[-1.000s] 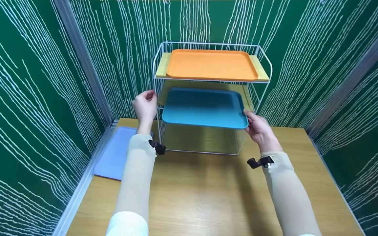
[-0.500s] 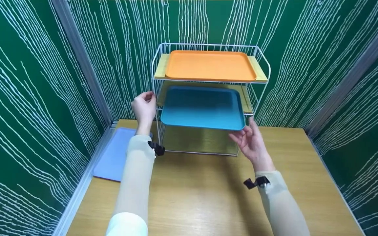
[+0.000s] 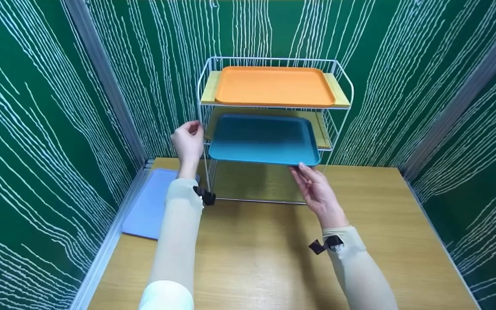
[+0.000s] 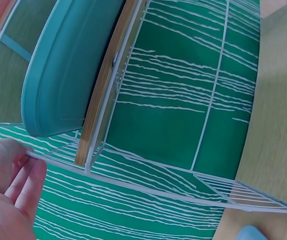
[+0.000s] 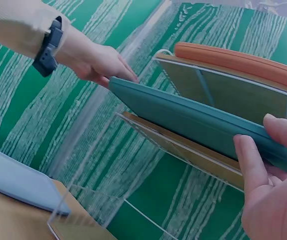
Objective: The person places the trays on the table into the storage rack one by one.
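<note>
A white wire rack [image 3: 210, 89] with wooden shelves stands at the back of the table. A teal tray [image 3: 265, 138] lies partly in its middle level, its front edge jutting out past the shelf. My right hand [image 3: 317, 196] pinches the tray's front edge near the right corner, thumb above and fingers below. At the rack's left side my left hand [image 3: 188, 144] grips the upright wire post [image 4: 58, 162] between thumb and fingers. On the top shelf rests an orange tray [image 3: 276, 86].
A lilac tray [image 3: 144, 209] lies flat at the table's left edge, partly behind my left forearm. Green walls [image 3: 28, 129] with white streaks close in on the left, back and right. Bare wooden tabletop [image 3: 248, 254] stretches in front of the rack.
My right hand let go of the teal tray's right side, shifted down and left, and now pinches its front edge. The tray's front has risen slightly. My left hand stays on the post.
</note>
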`<move>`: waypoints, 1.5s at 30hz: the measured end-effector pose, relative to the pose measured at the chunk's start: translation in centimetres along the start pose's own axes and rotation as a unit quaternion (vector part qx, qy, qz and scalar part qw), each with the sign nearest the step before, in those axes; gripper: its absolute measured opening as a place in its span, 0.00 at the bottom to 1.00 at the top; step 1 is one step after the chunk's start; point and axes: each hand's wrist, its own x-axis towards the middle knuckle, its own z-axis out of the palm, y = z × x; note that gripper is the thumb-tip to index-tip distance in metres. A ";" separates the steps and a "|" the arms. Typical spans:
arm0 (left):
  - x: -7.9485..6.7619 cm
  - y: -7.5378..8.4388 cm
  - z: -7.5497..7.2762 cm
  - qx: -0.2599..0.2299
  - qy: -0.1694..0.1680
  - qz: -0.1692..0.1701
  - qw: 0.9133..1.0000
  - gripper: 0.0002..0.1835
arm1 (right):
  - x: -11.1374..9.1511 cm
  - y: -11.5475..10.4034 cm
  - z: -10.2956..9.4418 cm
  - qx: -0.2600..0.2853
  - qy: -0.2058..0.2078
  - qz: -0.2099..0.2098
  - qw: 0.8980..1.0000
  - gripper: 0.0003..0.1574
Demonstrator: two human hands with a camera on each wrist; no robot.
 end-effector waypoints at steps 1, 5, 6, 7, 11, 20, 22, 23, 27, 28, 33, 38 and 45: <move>0.0 0.0 0.0 0.000 0.000 0.001 1.000 0.10 | 0.0 0.3 0.3 -0.002 -0.002 0.002 1.000 0.07; 0.2 -0.2 0.0 -0.001 -0.002 0.000 1.000 0.10 | 0.2 1.6 1.7 -0.006 -0.008 0.017 1.000 0.10; 0.2 -0.2 0.0 -0.001 -0.003 0.000 1.000 0.10 | 0.2 1.8 2.0 -0.002 -0.006 0.019 1.000 0.09; 0.2 -0.3 0.0 -0.002 -0.003 -0.001 1.000 0.11 | 0.2 2.0 2.3 0.003 -0.002 0.021 1.000 0.09; 0.2 -0.2 -0.1 -0.002 -0.001 0.002 1.000 0.11 | 0.5 2.4 3.1 0.030 0.023 0.017 0.999 0.07; 0.3 -0.1 0.1 -0.004 -0.005 0.001 1.000 0.11 | 2.0 1.6 3.5 0.062 0.038 0.026 0.997 0.17; 0.3 0.0 0.1 -0.002 -0.007 -0.001 1.000 0.11 | 2.6 1.3 3.5 0.050 0.038 0.025 0.998 0.17; 0.2 0.0 0.1 -0.002 -0.008 -0.002 1.000 0.11 | 2.9 1.1 3.4 0.042 0.038 0.025 0.998 0.17; 0.2 -0.1 0.1 -0.002 -0.004 -0.006 1.000 0.10 | 4.1 0.6 3.3 -0.017 0.043 0.026 0.999 0.15; 0.2 -0.1 0.1 -0.001 -0.003 -0.007 1.000 0.10 | 4.4 0.5 3.2 -0.033 0.046 0.026 0.998 0.16; 0.3 -0.1 0.1 -0.005 -0.003 -0.004 1.000 0.10 | 5.4 0.4 3.2 -0.092 0.061 0.017 0.994 0.19; 0.3 -0.1 0.0 -0.005 -0.004 -0.006 1.000 0.10 | 5.9 0.3 3.3 -0.117 0.075 0.011 0.990 0.19; 0.1 -0.1 0.0 -0.010 -0.008 -0.012 1.000 0.10 | 6.2 0.1 3.2 -0.153 0.088 0.010 0.984 0.25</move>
